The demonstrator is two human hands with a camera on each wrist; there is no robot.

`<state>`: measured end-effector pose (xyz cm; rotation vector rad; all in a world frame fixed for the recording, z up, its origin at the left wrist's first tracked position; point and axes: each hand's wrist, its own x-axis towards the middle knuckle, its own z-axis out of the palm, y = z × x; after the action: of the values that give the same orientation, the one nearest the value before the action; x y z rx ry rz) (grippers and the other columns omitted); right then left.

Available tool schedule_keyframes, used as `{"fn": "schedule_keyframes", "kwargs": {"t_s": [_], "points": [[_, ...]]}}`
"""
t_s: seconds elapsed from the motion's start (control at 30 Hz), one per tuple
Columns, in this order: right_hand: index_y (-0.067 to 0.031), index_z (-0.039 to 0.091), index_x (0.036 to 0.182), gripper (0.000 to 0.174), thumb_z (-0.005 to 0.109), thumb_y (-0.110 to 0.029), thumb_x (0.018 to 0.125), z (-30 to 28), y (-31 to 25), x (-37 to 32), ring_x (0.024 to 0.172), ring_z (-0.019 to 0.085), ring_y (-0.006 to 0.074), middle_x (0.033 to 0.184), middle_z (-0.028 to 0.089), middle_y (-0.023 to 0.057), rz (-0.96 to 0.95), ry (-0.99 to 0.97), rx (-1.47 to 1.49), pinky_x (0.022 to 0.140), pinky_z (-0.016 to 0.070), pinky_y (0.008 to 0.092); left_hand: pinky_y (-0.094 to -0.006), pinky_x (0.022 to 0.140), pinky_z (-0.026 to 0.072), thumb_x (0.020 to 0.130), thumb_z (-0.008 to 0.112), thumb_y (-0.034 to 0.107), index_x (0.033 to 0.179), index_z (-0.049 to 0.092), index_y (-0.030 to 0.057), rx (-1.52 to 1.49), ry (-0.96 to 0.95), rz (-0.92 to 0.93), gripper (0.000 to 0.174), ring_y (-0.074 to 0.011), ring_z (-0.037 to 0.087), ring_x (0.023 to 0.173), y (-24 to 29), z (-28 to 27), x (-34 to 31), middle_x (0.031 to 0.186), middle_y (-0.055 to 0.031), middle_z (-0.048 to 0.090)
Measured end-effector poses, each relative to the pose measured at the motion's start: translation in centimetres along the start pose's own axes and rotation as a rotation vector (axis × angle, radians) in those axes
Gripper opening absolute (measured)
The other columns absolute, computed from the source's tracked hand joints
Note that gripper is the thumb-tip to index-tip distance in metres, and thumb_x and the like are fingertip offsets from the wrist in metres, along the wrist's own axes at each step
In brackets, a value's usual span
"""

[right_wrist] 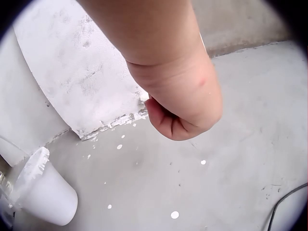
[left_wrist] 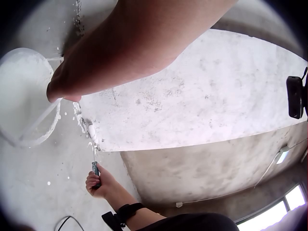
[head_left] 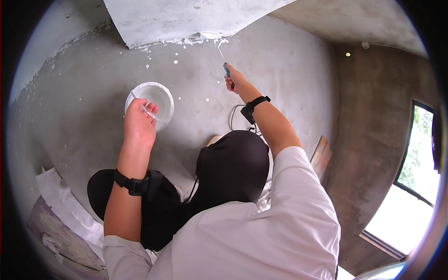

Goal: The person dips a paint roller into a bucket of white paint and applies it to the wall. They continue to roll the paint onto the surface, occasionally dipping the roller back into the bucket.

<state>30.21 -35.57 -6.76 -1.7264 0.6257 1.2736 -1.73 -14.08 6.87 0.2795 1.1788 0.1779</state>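
My left hand (head_left: 140, 125) grips the pale plastic carrying strap (head_left: 161, 122) of a white bucket (head_left: 164, 88). The bucket's rim is crusted with white paint, and it stands on the grey floor in the right wrist view. Stretched forward, my right hand (head_left: 237, 80) holds a paint roller by its blue-green handle (head_left: 226, 69). Its thin metal rod runs to a white roller head (head_left: 211, 35), which lies along the bottom edge of the white wall (head_left: 186, 21). In the right wrist view the hand hides the roller.
White paint spots (head_left: 176, 61) dot the floor around the wall's foot. A black cable (head_left: 232, 116) curls beside my right knee. A paint-stained board (head_left: 51, 224) with white sheeting (head_left: 70, 200) lies at the left, and a window (head_left: 413, 172) is at the right.
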Motion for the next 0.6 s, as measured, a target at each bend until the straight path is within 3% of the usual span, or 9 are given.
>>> {"fn": "schedule_keyframes", "kwargs": {"t_s": [0.2, 0.37, 0.43, 0.5, 0.6], "points": [[-0.0129, 0.044, 0.067, 0.061, 0.052, -0.068, 0.091, -2.5, 0.6, -4.8, 0.043, 0.026, 0.0061, 0.052, 0.030, -0.0081, -0.113, 0.003, 0.006, 0.044, 0.0247, 0.0231, -0.0341, 0.105, 0.0307, 0.084, 0.061, 0.028, 0.110, 0.052, 0.0096, 0.001, 0.001, 0.002, 0.033, -0.0215, 0.050, 0.115, 0.0, 0.3, -0.4, 0.115, -0.0047, 0.048], [-0.0122, 0.041, 0.065, 0.061, 0.047, -0.064, 0.096, -4.1, 1.8, -7.5, 0.045, 0.027, 0.0091, 0.052, 0.028, -0.0045, -0.491, -0.075, 0.198, 0.045, 0.0245, 0.0258, -0.0342, 0.105, 0.0303, 0.084, 0.062, 0.029, 0.110, 0.051, 0.0098, -0.004, -0.003, 0.002, 0.034, -0.0218, 0.049, 0.115, -0.3, 0.1, 0.4, 0.116, -0.0050, 0.048], [-0.0120, 0.039, 0.065, 0.060, 0.044, -0.062, 0.098, -4.4, 0.9, -9.2, 0.045, 0.028, 0.0097, 0.052, 0.028, -0.0039, -0.545, -0.098, 0.212, 0.045, 0.0251, 0.0269, -0.0341, 0.105, 0.0301, 0.084, 0.061, 0.030, 0.110, 0.051, 0.0099, -0.003, -0.010, -0.004, 0.034, -0.0215, 0.049, 0.115, -0.1, 0.3, 0.1, 0.116, -0.0049, 0.048], [-0.0121, 0.038, 0.066, 0.059, 0.043, -0.060, 0.100, -4.4, -0.3, -10.8, 0.045, 0.028, 0.0108, 0.052, 0.029, -0.0031, -0.778, -0.079, 0.250, 0.046, 0.0261, 0.0274, -0.0341, 0.105, 0.0300, 0.084, 0.061, 0.030, 0.110, 0.051, 0.0101, 0.000, -0.019, -0.016, 0.035, -0.0213, 0.049, 0.116, -0.2, 0.2, 0.0, 0.115, -0.0049, 0.048], [-0.0117, 0.038, 0.068, 0.057, 0.041, -0.057, 0.102, -4.6, -3.5, -13.4, 0.046, 0.029, 0.0119, 0.054, 0.030, -0.0023, -0.982, -0.060, 0.257, 0.048, 0.0262, 0.0278, -0.0340, 0.105, 0.0296, 0.085, 0.060, 0.032, 0.110, 0.051, 0.0102, 0.022, -0.029, -0.023, 0.035, -0.0208, 0.049, 0.116, -0.1, 0.0, 0.2, 0.116, -0.0046, 0.048]]}}
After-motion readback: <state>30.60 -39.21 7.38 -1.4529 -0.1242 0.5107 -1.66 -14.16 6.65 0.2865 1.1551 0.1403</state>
